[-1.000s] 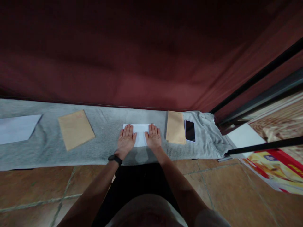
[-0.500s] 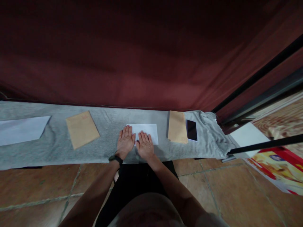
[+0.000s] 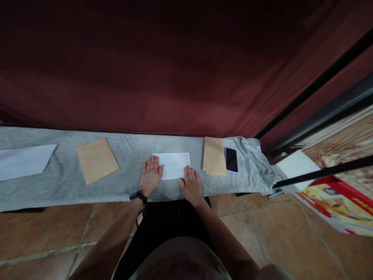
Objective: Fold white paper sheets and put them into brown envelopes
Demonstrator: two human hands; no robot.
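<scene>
A white folded sheet of paper (image 3: 174,165) lies flat on the grey cloth in front of me. My left hand (image 3: 151,177) rests flat at its left edge, palm down, fingers stretched out, with a dark watch on the wrist. At the lower right corner of the sheet lies my right hand (image 3: 191,184), also palm down with extended fingers. Brown envelopes (image 3: 215,156) are stacked to the right, beside a phone (image 3: 231,160) with a dark screen. Another brown envelope (image 3: 97,160) lies tilted on the left.
White paper (image 3: 25,161) lies at the far left of the grey cloth (image 3: 131,146). Behind the cloth hangs a dark red curtain (image 3: 175,97). Black bars (image 3: 320,175), a white object and a red and yellow box (image 3: 340,202) stand at the right.
My right hand has slid right across the white paper to its lower right corner. My left hand stays at the left edge. The whole view has shifted slightly.
</scene>
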